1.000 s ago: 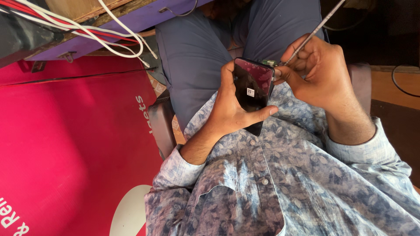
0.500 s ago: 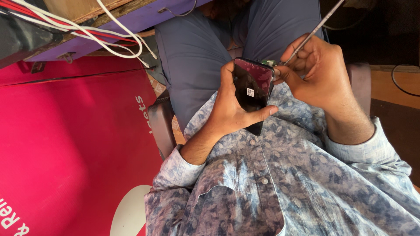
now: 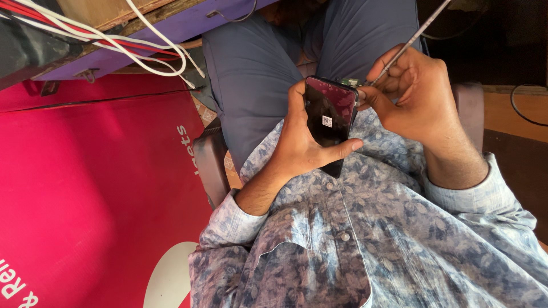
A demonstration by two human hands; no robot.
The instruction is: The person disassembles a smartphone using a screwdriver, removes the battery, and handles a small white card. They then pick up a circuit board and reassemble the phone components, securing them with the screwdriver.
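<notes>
My left hand (image 3: 299, 142) grips a black smartphone (image 3: 329, 117) with a glossy back and a small white sticker, held over my lap. My right hand (image 3: 416, 97) pinches a thin metal tool (image 3: 412, 41) whose tip meets the phone's upper right edge, where a bit of green circuit board (image 3: 349, 81) shows. Both hands touch the phone. My sleeves are a blue patterned shirt.
A red banner (image 3: 85, 188) covers the surface on the left. White and red cables (image 3: 120, 43) run across a purple board (image 3: 171, 28) at the top left. My grey trousers (image 3: 251, 85) and a seat edge (image 3: 211, 165) lie below the hands. A dark cable (image 3: 522, 111) curls at the right.
None of note: both hands stay on the phone, with only a slight shift of the tool hand.
</notes>
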